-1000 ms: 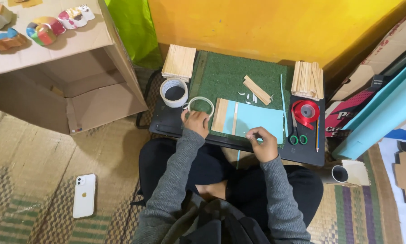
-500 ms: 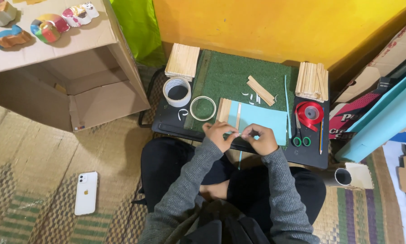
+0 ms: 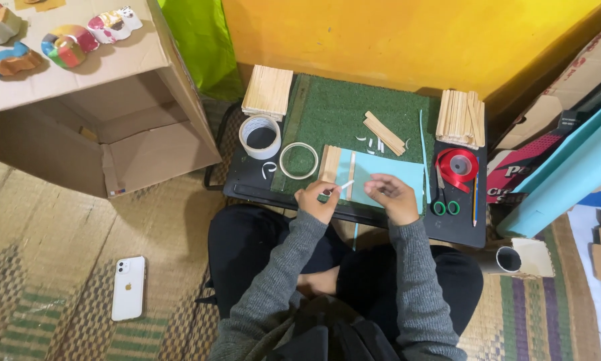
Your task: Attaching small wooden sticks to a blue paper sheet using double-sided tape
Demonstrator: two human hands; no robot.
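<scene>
Now: small white strip pinched over blue sheet

Left hand pinches a small white strip between fingertips, raised over the light-blue sheet so it stays workable. Right hand hovers beside, fingers loosely curled, holding nothing visible. Tape rolls and scissors sit within reach.

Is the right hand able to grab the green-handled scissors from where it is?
Probably yes. The right hand hangs over the light blue sheet, and the green-handled scissors lie just to its right on the black tray, with nothing between them.
</scene>
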